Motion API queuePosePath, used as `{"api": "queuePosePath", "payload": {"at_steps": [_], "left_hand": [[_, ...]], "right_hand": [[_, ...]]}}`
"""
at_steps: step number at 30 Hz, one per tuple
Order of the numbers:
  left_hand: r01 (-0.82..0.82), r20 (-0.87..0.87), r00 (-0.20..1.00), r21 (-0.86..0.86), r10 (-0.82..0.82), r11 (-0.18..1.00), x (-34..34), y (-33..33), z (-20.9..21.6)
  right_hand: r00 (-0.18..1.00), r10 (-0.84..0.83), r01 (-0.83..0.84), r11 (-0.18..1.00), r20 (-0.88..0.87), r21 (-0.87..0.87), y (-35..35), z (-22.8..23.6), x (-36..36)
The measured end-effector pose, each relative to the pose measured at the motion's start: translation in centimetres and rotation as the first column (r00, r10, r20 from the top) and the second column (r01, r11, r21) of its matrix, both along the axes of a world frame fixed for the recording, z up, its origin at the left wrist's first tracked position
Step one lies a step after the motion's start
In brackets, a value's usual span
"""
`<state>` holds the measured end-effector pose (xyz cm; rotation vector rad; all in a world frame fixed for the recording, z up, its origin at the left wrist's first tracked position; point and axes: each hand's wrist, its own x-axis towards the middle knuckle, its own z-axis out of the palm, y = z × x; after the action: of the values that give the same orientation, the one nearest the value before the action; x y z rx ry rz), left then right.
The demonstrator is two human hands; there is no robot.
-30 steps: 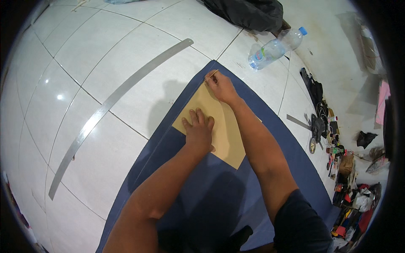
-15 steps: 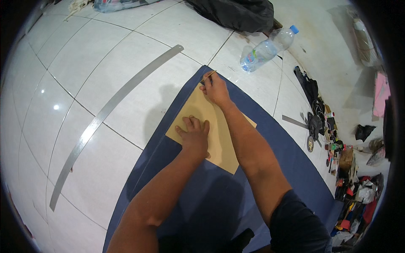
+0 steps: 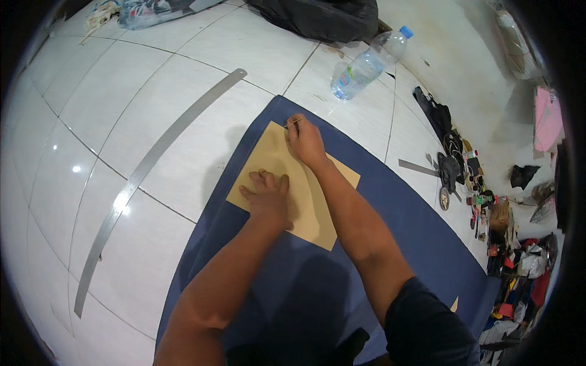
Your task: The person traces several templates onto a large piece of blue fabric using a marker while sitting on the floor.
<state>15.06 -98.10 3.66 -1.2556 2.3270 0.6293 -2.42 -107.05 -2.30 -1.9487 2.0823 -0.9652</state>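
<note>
A tan cardboard pattern piece (image 3: 305, 195) lies flat on a dark blue sheet of fabric (image 3: 409, 226). My left hand (image 3: 267, 196) rests on the cardboard, fingers spread and palm down. At the far corner of the piece, my right hand (image 3: 305, 141) pinches a thin, yellowish pencil (image 3: 296, 120). Its tip meets the area by the cardboard's upper edge, partly hidden by my fingers. The right forearm passes over the right side of the piece and covers part of it.
A long metal ruler (image 3: 155, 152) lies on the white tiled floor (image 3: 79, 201) to the left. Beyond the fabric are a plastic bottle (image 3: 369, 68) and a black bag (image 3: 317, 18). Cluttered small items (image 3: 482, 213) line the wall at right, near a shorter metal strip (image 3: 418, 167).
My right hand has drawn back slightly from the fabric's far corner, along the cardboard's edge, with the pencil. My left hand stays flat on the piece. The whole view has shifted a little.
</note>
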Motion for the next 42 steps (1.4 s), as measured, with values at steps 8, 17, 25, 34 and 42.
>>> {"api": "queuePosePath", "payload": {"at_steps": [8,17,25,34,42], "left_hand": [[-0.027,0.022,0.999,0.024,0.026,0.999,0.1,-0.3,0.4],[-0.024,0.054,0.998,0.019,0.023,1.0,-0.5,-0.5,0.6],[0.022,0.126,0.992,-0.005,-0.021,1.0,-1.2,-0.4,1.3],[0.328,0.081,0.942,-0.043,-0.324,0.944,-3.6,-0.5,-2.4],[0.337,0.208,0.923,-0.031,-0.323,0.941,-6.3,0.9,0.2]], "right_hand": [[0.944,-0.25,0.222,0.964,0.215,0.145,9.0,0.8,-5.2],[0.883,-0.415,0.387,0.908,0.22,0.163,16.8,-2.3,-12.7],[0.683,-0.543,0.494,0.836,0.488,0.239,17.4,-0.6,-10.7],[0.649,-0.554,0.543,0.818,0.521,0.192,17.4,-0.8,-10.7],[0.725,-0.567,0.585,0.807,0.392,0.084,17.8,-1.1,-10.8]]}}
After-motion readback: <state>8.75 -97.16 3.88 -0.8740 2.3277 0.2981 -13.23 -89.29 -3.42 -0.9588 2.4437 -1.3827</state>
